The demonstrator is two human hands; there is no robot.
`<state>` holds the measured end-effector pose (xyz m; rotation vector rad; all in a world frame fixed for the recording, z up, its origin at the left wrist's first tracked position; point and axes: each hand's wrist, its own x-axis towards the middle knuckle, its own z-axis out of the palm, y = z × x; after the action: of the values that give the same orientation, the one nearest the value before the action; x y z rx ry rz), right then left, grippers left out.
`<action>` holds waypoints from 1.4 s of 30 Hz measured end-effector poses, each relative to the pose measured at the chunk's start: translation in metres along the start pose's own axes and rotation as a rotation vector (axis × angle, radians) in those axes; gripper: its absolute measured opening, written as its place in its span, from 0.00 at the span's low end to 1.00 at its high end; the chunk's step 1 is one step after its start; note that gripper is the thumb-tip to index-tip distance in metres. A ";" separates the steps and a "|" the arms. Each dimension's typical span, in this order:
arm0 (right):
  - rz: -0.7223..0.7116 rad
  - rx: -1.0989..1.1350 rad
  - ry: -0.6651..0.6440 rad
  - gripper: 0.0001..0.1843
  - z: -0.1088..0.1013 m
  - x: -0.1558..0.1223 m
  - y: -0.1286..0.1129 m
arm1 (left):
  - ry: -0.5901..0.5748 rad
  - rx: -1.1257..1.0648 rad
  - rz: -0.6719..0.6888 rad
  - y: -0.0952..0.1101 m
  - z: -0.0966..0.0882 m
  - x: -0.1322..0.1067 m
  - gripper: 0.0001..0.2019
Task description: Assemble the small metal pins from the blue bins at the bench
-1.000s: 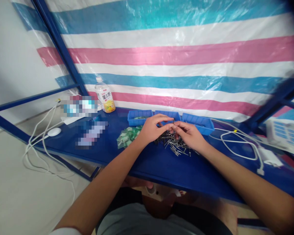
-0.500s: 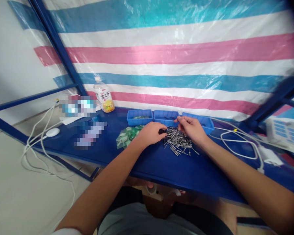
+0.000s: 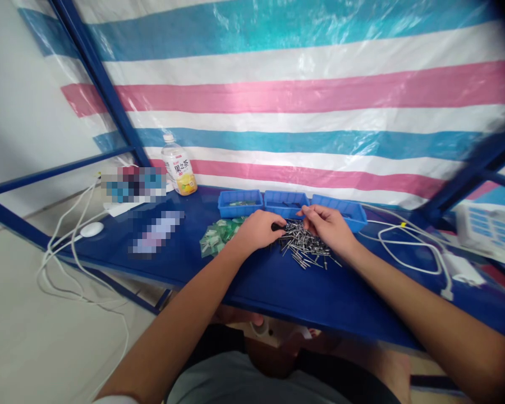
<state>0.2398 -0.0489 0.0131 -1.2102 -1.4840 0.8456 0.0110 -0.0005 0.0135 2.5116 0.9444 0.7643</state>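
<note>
A loose pile of thin silver and black metal pins, which look like blind rivets (image 3: 305, 247), lies on the blue table (image 3: 269, 286). At its left edge is my left hand (image 3: 258, 230), with thumb and fingers curled toward each other around a dark gap; what they hold is not clear. Over the pile's right side, my right hand (image 3: 326, 224) has thumb and forefinger pinched together. Anything in that pinch is too small to make out. Small green plastic bags (image 3: 219, 235) are heaped left of my left hand, partly hidden behind it.
Behind the pile, three blue bins stand in a row: the left bin (image 3: 239, 211), the middle bin (image 3: 287, 213) and the right bin (image 3: 356, 221). A drink bottle (image 3: 180, 168) stands at the back left. White cables (image 3: 421, 268) lie at right, a white charger cable (image 3: 73, 241) at left.
My right hand has shifted slightly left and down, still pinched. My left hand stays nearly in place. The whole view has moved a little.
</note>
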 end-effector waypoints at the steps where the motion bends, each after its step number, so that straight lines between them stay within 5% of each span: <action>1: 0.001 0.002 -0.001 0.29 0.000 0.000 0.000 | -0.009 -0.002 0.011 0.000 0.001 0.000 0.12; 12: -0.004 -0.011 -0.028 0.27 0.002 -0.002 -0.003 | 0.020 -0.100 0.009 0.001 0.001 0.002 0.13; 22: -0.134 -0.043 -0.034 0.20 0.009 -0.005 0.002 | 0.302 -0.392 0.035 0.016 -0.003 0.005 0.06; 33: -0.080 0.147 -0.040 0.24 0.015 -0.006 -0.001 | 0.301 -0.584 -0.018 0.018 0.007 0.004 0.05; 38: -0.138 0.082 -0.026 0.22 0.013 -0.007 -0.003 | 0.305 -0.566 0.060 0.018 0.008 0.005 0.12; 42: -0.145 -0.042 0.013 0.13 0.010 -0.007 -0.001 | 0.347 -0.335 0.092 0.019 0.002 0.005 0.13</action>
<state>0.2304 -0.0550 0.0098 -1.1214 -1.5652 0.7117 0.0247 -0.0105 0.0230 2.1807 0.7315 1.3014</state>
